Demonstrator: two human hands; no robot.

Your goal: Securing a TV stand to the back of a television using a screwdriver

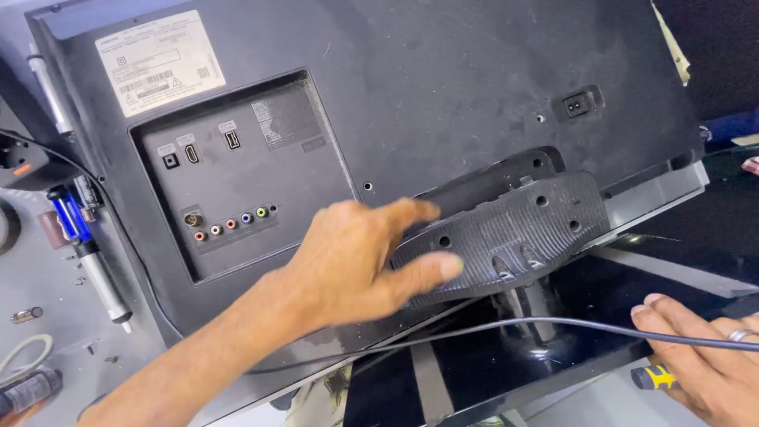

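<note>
Right hand (711, 364) cut off; screwdriver (655, 378) mostly hidden

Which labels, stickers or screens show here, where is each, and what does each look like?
White label: television back's upper left corner, rectangular, small dark print and barcode.
Grey sticker: recessed port panel, top right, squarish, faint print.
Small white tags: above the upper ports, tiny rectangles.
Glossy black screen: lower right, beneath the television, reflective.

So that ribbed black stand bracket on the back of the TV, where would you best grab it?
Probably by its left end, coming from the left as the left hand does. The stand bracket is a long, flat, ribbed plate lying tilted in the TV back cover recess; that end is exposed, letting fingers and thumb pinch its edges.
</note>
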